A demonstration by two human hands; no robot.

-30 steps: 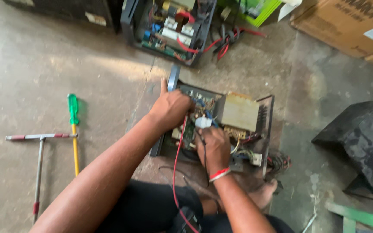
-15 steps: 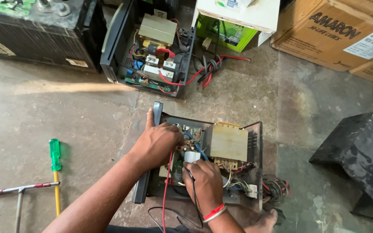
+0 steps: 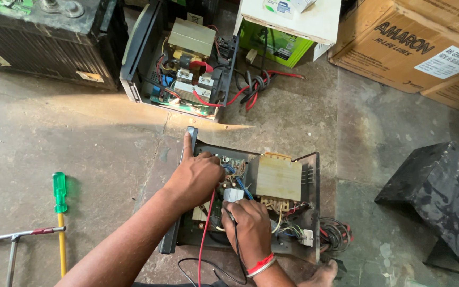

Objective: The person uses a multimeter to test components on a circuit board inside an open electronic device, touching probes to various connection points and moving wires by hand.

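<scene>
Open inverter chassis on the concrete floor, cover off, a black metal tray with a dark front panel on its left edge and a slotted wall on its right. Inside: a large tan transformer right of centre, a green circuit board at the left, thin blue, white and yellow wires between them, a small white block just left of the transformer. Long axis running from the near edge away toward the far side of the floor, tilted slightly rightward; front panel facing left.

Left hand resting over the board, left of the transformer, fingers curled down, index finger stretched out along the front panel; red lead trailing from under it toward the near edge. Whether clamped on a probe: cannot tell. Right hand below the transformer, closed around a black probe with its tip down near the white block, black lead looping back; red and white bangles at the wrist. Hands close together, not touching.

Beyond the transformer, a 2nd open unit with red cables. Far left of it, a green-handled screwdriver and a T-handled tool. Right of it, a bent black cover; beyond that, cardboard boxes.
</scene>
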